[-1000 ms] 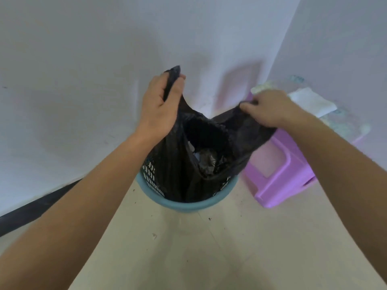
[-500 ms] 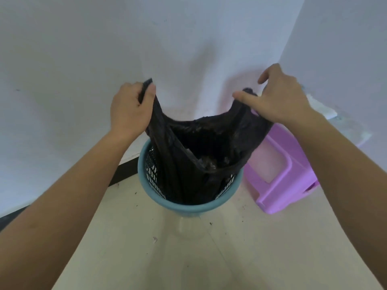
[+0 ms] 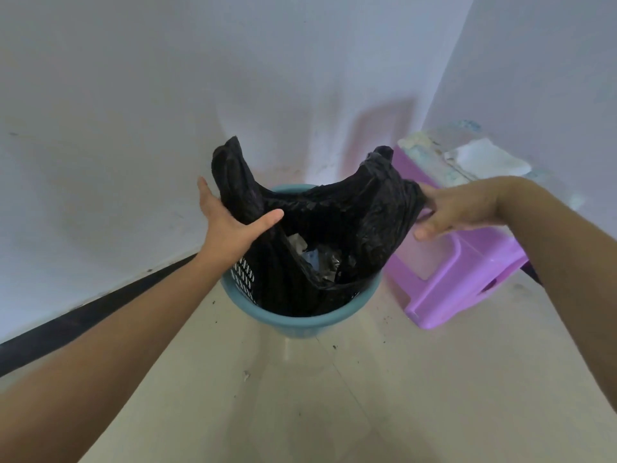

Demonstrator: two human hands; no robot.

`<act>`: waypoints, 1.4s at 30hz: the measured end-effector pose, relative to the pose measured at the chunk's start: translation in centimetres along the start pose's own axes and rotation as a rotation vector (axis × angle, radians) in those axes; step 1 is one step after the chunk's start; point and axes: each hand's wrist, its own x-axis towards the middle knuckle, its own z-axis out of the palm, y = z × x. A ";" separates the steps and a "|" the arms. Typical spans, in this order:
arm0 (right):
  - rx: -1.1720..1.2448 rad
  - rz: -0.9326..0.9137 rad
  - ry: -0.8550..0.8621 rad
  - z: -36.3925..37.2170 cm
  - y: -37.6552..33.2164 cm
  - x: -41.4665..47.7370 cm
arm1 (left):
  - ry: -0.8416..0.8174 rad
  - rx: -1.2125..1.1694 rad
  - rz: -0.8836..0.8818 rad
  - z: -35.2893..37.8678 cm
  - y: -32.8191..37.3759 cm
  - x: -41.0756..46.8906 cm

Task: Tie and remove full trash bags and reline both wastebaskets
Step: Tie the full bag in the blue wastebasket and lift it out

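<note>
A corner of the room is formed by two pale walls (image 3: 133,95), and a black baseboard (image 3: 83,315) is seen along the left one. A light tiled floor (image 3: 367,396) is spread below, dotted with dark specks. A purple stool (image 3: 467,282) is set against the right wall, and white folded cloths (image 3: 490,162) are piled on it. Just left of the stool, a teal wastebasket (image 3: 300,324) with a perforated wall is stood on the floor. A black trash bag (image 3: 350,215) is seated inside the wastebasket, with its two handles raised above the rim and its mouth left untied. The left hand (image 3: 230,225) is held wide, thumb spread, its palm laid against the bag's left handle. The right hand (image 3: 460,208) is likewise spread, straight fingers touching the bag's right edge. Crumpled trash (image 3: 317,259) is seen deep in the bag.
</note>
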 end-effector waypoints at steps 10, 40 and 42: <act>0.195 -0.541 0.709 8.0 -3.5 9.9 | 0.015 -0.378 -0.144 1.0 4.6 2.3; 0.331 -0.271 0.992 7.9 -2.8 12.9 | 0.082 -0.359 -0.306 -2.8 4.2 5.7; 0.670 -0.242 0.965 7.8 -3.5 13.0 | 0.070 -0.430 -0.312 -3.5 3.9 5.9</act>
